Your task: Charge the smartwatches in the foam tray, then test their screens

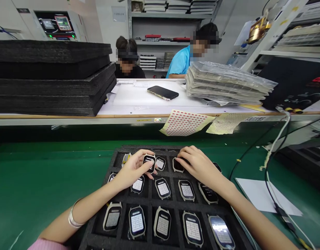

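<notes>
**Hidden and cut off around the tray**

- Foam tray (149,203): the near rim runs off the bottom edge. The nearest-right watch (221,232) is clipped with it.
- Left hand (131,172): hides the compartment beneath it. The held watch (149,163) shows only its face, and fingers cover its sides.
- Right hand (198,166): covers back-row compartments. The dark watch (178,166) peeks out at its fingertips. Whether it is gripped or only touched, cannot tell.
- Both forearms leave the frame at the bottom.
- Screen print on every watch is too small to read.
- Black foam stack (50,76): cut by the left edge.
- Cable (273,156): exits at lower right, end unseen.
</notes>
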Demonstrator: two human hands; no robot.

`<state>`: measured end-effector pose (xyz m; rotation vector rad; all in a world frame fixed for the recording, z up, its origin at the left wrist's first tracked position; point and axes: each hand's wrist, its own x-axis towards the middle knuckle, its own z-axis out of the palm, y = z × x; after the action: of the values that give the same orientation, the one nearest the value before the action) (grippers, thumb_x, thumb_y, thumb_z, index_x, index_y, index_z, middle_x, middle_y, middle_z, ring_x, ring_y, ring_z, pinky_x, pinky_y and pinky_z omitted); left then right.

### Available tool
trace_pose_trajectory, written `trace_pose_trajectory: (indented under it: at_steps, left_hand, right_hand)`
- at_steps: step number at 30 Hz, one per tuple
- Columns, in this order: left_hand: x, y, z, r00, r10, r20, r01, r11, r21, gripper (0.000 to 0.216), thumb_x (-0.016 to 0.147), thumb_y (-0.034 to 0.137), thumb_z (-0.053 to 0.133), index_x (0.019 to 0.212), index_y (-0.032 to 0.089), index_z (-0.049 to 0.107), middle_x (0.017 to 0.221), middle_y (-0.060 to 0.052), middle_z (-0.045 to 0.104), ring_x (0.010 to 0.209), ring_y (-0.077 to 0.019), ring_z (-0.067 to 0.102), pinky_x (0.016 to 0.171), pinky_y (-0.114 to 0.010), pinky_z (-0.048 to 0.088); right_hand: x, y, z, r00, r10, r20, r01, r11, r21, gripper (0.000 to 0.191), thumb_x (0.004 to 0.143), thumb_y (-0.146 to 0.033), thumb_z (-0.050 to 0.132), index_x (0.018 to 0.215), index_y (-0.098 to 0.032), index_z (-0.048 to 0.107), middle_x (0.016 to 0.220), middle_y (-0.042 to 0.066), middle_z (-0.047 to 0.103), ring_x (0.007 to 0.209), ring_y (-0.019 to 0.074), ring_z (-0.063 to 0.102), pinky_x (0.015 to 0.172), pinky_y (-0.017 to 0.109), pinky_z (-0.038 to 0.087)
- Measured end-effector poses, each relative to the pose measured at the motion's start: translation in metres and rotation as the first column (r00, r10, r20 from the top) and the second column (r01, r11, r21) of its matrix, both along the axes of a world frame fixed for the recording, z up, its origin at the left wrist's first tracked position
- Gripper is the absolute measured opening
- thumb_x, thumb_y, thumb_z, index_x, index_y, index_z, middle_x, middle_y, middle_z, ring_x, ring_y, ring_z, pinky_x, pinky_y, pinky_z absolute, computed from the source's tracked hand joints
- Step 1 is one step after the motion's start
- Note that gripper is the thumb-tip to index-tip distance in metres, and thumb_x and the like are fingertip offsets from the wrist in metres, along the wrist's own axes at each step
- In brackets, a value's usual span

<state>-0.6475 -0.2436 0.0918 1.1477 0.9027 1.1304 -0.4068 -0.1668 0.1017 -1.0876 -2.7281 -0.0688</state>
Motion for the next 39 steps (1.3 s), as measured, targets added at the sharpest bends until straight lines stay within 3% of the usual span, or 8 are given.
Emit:
trace_pose_trajectory:
  at_steps: [7,10,12,16,20,26,34,39]
  left_hand:
    - [0.0,0.001,-0.004,1.0,0.017,-0.023,-0.016,1.0,0.014,0.033,0.084,0.035,0.062,0.108,0.015,0.05,0.084,-0.005,0.062,0.074,-0.0171,0.064,0.059,-0.028,0.055]
    - [-0.002,0.001,-0.009,0.998,-0.002,-0.057,0.004,0.999,0.037,0.047,0.078,0.029,0.069,0.117,0.018,0.045,0.095,-0.006,0.062,0.084,-0.0192,0.064,0.071,-0.032,0.056]
    - [-0.004,0.002,-0.013,0.979,-0.014,-0.202,0.036,0.994,0.105,0.06,0.077,0.026,0.069,0.127,0.02,0.037,0.104,-0.008,0.062,0.091,-0.0207,0.064,0.08,-0.035,0.054]
    - [-0.01,0.009,-0.017,0.698,0.198,-0.689,0.103,0.923,0.37,0.048,0.084,0.029,0.06,0.128,0.021,0.041,0.117,-0.012,0.056,0.1,-0.0256,0.06,0.086,-0.041,0.049]
    - [-0.021,0.014,-0.009,0.543,0.273,-0.794,0.151,0.898,0.413,0.05,0.075,0.041,0.07,0.117,0.018,0.054,0.111,-0.013,0.058,0.108,-0.0362,0.05,0.094,-0.053,0.036]
    - [-0.054,0.011,0.006,0.173,0.361,-0.917,0.109,0.918,0.382,0.036,0.087,0.045,0.054,0.103,0.013,0.057,0.099,-0.013,0.06,0.098,-0.0331,0.053,0.083,-0.043,0.039]
    - [-0.068,0.009,-0.004,0.288,0.234,-0.929,0.018,0.968,0.25,0.032,0.083,0.041,0.058,0.1,0.015,0.056,0.08,-0.009,0.066,0.074,-0.0269,0.063,0.061,-0.032,0.043]
    - [-0.081,0.015,0.001,0.461,0.117,-0.88,0.023,0.989,0.144,0.03,0.084,0.031,0.049,0.106,0.011,0.056,0.081,-0.009,0.07,0.069,-0.0209,0.068,0.061,-0.029,0.05]
  right_hand:
    - [0.003,-0.007,-0.013,0.998,-0.052,0.034,0.05,0.996,0.076,0.02,0.093,-0.024,0.05,0.086,-0.014,0.066,0.087,0.01,0.055,0.082,0.0263,0.052,0.072,0.038,0.045]
    - [0.002,-0.007,-0.013,0.998,-0.045,0.046,0.042,0.997,0.066,0.02,0.093,-0.022,0.05,0.087,-0.014,0.067,0.082,0.01,0.057,0.082,0.0273,0.053,0.072,0.039,0.045]
    - [0.001,-0.008,-0.013,0.999,-0.015,0.043,0.013,0.999,0.032,0.019,0.093,-0.024,0.051,0.092,-0.014,0.067,0.082,0.01,0.059,0.085,0.028,0.054,0.075,0.04,0.045]
    - [0.0,-0.012,-0.011,0.999,-0.032,-0.034,0.029,0.997,-0.074,0.019,0.091,-0.026,0.057,0.101,-0.012,0.065,0.089,0.012,0.062,0.092,0.0305,0.054,0.08,0.043,0.045]
    - [-0.002,-0.015,-0.014,0.991,-0.097,-0.095,0.085,0.988,-0.128,0.027,0.086,-0.027,0.063,0.106,-0.009,0.062,0.095,0.014,0.063,0.095,0.0312,0.056,0.08,0.041,0.047]
    - [-0.004,-0.013,-0.018,0.96,-0.17,-0.22,0.113,0.961,-0.252,0.034,0.085,-0.033,0.062,0.111,-0.011,0.06,0.087,0.009,0.066,0.083,0.0262,0.062,0.066,0.033,0.048]
    - [0.002,-0.014,-0.011,0.891,-0.21,-0.403,0.068,0.939,-0.338,0.033,0.085,-0.042,0.06,0.103,-0.016,0.063,0.076,0.004,0.062,0.067,0.0203,0.06,0.06,0.031,0.046]
    - [0.011,-0.02,-0.002,0.668,-0.36,-0.651,-0.189,0.764,-0.616,0.031,0.081,-0.044,0.065,0.095,-0.018,0.055,0.086,0.006,0.063,0.074,0.0208,0.065,0.056,0.029,0.052]
